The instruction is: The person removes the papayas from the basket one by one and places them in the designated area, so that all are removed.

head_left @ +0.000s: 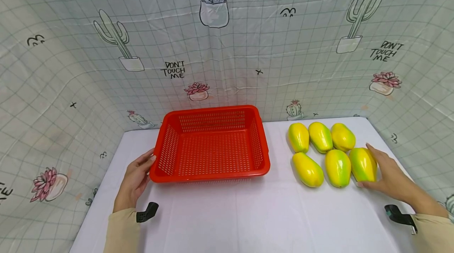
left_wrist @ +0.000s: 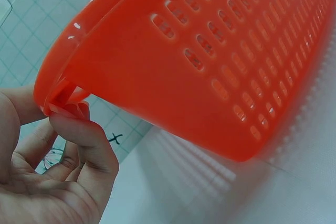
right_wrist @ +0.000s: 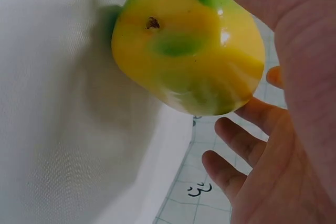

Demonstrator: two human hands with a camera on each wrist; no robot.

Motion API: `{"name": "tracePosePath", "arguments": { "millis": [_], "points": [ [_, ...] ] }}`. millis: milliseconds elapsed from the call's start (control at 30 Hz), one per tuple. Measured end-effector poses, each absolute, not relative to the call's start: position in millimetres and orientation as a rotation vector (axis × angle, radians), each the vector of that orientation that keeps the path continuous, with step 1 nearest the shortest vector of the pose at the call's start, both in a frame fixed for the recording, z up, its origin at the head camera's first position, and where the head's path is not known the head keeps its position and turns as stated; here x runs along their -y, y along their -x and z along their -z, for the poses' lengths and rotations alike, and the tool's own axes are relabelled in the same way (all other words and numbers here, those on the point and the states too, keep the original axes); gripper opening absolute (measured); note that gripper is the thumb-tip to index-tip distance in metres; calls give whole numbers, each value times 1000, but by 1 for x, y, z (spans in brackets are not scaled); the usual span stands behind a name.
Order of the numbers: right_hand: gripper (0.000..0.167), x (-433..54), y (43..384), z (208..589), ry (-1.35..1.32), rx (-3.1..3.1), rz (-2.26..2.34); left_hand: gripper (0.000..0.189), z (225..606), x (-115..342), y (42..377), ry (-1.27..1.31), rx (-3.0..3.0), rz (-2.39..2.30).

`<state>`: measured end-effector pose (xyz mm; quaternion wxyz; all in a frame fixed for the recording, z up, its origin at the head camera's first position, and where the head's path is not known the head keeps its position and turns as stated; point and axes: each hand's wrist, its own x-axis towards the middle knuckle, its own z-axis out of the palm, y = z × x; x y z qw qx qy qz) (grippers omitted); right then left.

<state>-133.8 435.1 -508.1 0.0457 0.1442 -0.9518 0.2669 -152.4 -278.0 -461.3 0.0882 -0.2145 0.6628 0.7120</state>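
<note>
A red plastic basket (head_left: 213, 176) with slotted walls stands on the white table. At its left end my left hand (head_left: 136, 176) pinches the rim, thumb and index finger meeting at the corner flap in the left wrist view, where the slotted side (left_wrist: 210, 77) shows. On the right lie several yellow-green papayas (head_left: 306, 170) in two rows. My right hand (head_left: 391, 176) is spread around the rightmost papaya (head_left: 363, 164), thumb near one end and fingers beyond the other. In the right wrist view, gaps show between some fingers (right_wrist: 226, 174) and this papaya (right_wrist: 178, 61).
The papaya (head_left: 338, 168) beside the rightmost one nearly touches it. Behind the table hangs a cactus-printed grid cloth (head_left: 230, 56), which also covers both sides. The basket's back rim stands close to it. White tabletop (head_left: 248, 213) stretches in front of the basket.
</note>
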Motion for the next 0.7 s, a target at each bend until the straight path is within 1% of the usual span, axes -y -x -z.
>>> {"name": "tracePosePath", "arguments": {
  "millis": [267,700],
  "points": [
    [119,-434,133,506,-456,2902,-812,58,462,277,152,643,-1976,-2115],
    [118,-439,133,509,-458,2877,-834,58,460,277,152,644,-1971,-2116]
  ]
}}
